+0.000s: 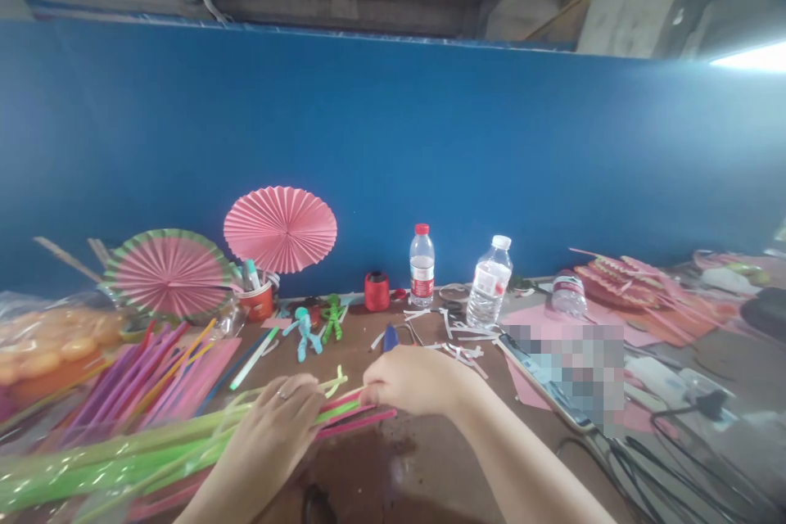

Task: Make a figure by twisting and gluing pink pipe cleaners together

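Craft strips (351,408), green and pink, lie low over the counter (430,471) in front of us, running under the left hand (279,417) and up to the right hand (414,381). We see the left hand's fingers curled down over the bundle, and the right hand's fingers drawn together about its ends; their undersides are hidden, so we cannot tell how tightly either grips. The held strips look straight and unshaped, so we judge this piece of work to be at an early stage, with all the forming left. A small blue figure (302,333) and a green figure (332,318) stand farther back, and we would take both for finished pieces. As for containers, a clear plastic sleeve (114,487) at the lower left has many more green strips inside it, which suggests plenty remains unused. A red-orange cup (258,304) holds markers (250,274), and a see-through bag (37,303) at the far left covers rounded orange items we cannot identify. Of the upright bottles, the white-capped bottle (490,286) seems to contain clear liquid; we cannot make out the level in the red-capped bottle (422,274).
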Available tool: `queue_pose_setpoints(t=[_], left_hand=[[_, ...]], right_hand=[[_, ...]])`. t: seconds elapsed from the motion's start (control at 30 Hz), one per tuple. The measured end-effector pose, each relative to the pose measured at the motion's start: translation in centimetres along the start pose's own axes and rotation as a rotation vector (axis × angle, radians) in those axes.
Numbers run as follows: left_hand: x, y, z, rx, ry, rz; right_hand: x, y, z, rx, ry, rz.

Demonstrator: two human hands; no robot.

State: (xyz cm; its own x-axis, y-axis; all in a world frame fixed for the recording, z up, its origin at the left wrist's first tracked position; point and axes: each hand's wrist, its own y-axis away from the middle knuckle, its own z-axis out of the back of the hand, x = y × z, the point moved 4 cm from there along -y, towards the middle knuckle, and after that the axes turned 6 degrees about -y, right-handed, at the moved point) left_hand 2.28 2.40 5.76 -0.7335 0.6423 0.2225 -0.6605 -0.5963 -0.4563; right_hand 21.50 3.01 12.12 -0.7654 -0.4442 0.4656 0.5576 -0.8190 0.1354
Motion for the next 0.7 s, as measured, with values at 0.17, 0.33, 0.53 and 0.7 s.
queue_pose_setpoints(t=[0.17,0.33,0.53,0.7], left_hand=[[0.8,0.3,-0.3,0.012,-0.015,0.041],[1.5,0.4,-0.2,0.074,0.012,0.092],[1.4,0.2,0.5,0.132,0.064,0.114],[1.7,0.4,0.4,0.113,0.075,0.139]], right_hand=[[-1.5,0.2,0.5,-0.020,-0.049,-0.019],[-3.1,0.8,1.5,-0.035,-0.082,-0.056],[-4.2,0.3,0.9,-0.075,-0.066,-0.143],[-4.3,-0.5,-0.2,0.012,-0.122,-0.167]])
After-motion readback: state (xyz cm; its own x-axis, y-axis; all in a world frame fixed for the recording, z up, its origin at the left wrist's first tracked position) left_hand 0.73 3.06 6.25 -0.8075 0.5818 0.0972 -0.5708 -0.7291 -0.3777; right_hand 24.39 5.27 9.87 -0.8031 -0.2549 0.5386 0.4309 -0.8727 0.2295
